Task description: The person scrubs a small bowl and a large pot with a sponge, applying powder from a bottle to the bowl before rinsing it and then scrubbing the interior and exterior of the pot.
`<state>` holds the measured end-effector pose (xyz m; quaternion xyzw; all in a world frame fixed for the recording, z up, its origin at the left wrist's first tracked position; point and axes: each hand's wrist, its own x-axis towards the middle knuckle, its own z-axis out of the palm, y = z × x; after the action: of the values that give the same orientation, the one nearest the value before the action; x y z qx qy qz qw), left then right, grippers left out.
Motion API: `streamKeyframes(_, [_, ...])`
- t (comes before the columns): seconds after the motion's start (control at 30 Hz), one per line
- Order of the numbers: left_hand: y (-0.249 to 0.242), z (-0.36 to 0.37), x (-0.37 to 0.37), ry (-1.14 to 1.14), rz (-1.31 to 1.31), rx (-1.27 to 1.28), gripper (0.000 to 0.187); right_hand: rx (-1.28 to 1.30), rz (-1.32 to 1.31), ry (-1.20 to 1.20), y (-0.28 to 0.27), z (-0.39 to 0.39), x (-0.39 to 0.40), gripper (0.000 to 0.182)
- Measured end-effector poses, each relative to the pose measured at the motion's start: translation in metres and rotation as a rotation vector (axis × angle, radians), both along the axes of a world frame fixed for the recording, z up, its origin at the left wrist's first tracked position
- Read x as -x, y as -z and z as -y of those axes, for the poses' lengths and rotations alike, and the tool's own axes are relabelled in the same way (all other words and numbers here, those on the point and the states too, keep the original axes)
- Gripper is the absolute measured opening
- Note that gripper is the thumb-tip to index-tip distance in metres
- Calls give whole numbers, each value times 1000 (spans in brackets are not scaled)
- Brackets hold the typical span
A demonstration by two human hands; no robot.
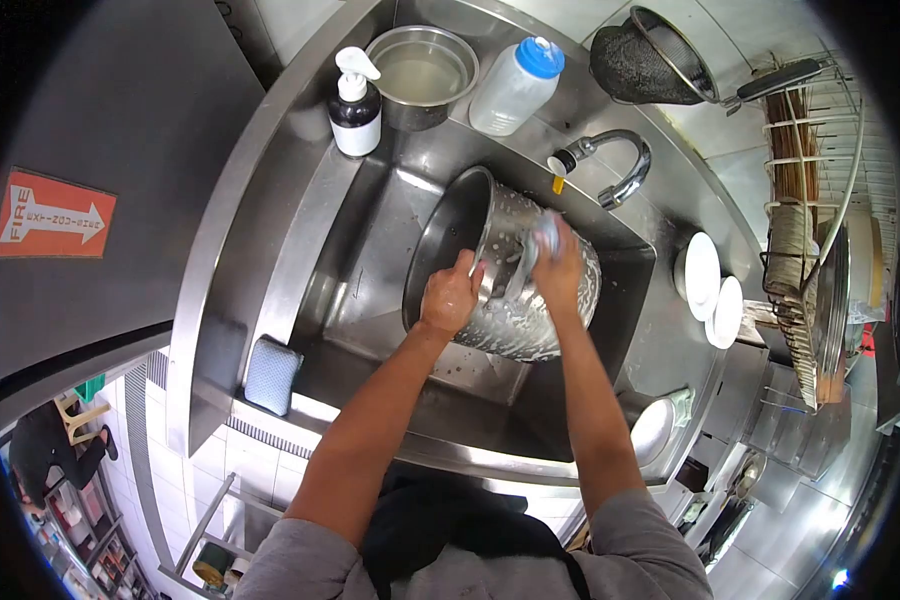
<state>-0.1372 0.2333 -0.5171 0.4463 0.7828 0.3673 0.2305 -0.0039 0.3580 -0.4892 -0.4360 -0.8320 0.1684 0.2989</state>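
Observation:
A large steel pot (505, 335) lies on its side in the sink (360, 320), its mouth turned to the left and its outer wall covered in soap suds. My left hand (453, 298) is closed on the pot's rim. On the pot's soapy outer side, my right hand (560, 262) presses a blurred grey-blue sponge (544, 234). Behind the pot, the curved faucet (625, 180) has a yellow piece under its spout.
Along the back ledge stand a pump bottle (356, 115), a pot of cloudy liquid (420, 75) and a blue-capped bottle (515, 88). Another sponge (273, 375) rests at front left. White bowls (700, 275) sit on the right. A person (55, 450) is at lower left.

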Motion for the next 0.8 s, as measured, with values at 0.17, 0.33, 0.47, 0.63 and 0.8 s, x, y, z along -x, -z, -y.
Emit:
streamKeyframes(0.17, [-8,12,-4,3,65,2,24,-21,88,-204,-17,71,-5,56])
streamKeyframes(0.33, [-3,5,-2,4,40,1,24,147,25,-102,9,1,6,45])
streamKeyframes(0.47, [-1,9,-6,-1,16,14,24,453,87,-272,-8,-48,9,43])
streamKeyframes(0.63, [1,27,-8,-6,27,-3,25,794,-396,-511,25,-60,-26,49])
streamKeyframes(0.8, [2,29,-10,-3,-11,-2,26,360,-55,-573,0,-30,4,55])
